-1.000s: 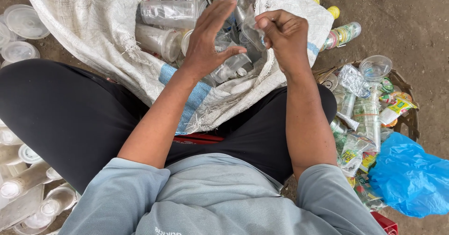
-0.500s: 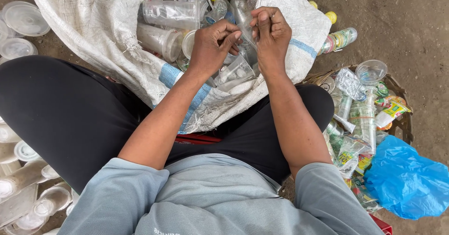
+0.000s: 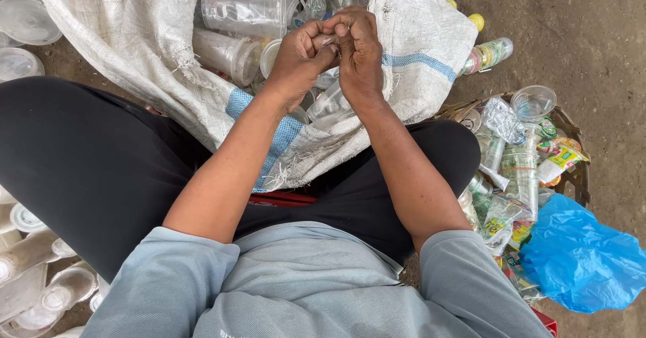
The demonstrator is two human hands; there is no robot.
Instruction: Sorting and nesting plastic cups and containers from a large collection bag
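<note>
My left hand [image 3: 301, 60] and my right hand [image 3: 360, 58] are pressed together above the mouth of a white woven sack [image 3: 134, 35]. Both have curled fingers, and their tips pinch a small pale piece [image 3: 328, 42] that is too small to identify. Right under my right hand lies a clear plastic cup [image 3: 328, 107]. The sack rests between my legs and holds several clear plastic cups [image 3: 242, 15]. My forearms reach forward over my black trousers.
A wicker basket [image 3: 577, 173] at the right is full of crumpled wrappers and clear cups. A blue plastic bag [image 3: 582, 257] lies in front of it. A bottle [image 3: 488, 54] lies beside the sack. Clear lids [image 3: 23, 18] and stacked cups [image 3: 40, 291] sit at the left on the dirt ground.
My left hand, spread open a second ago, has closed and come up against my right hand. Both hands now pinch together over the sack.
</note>
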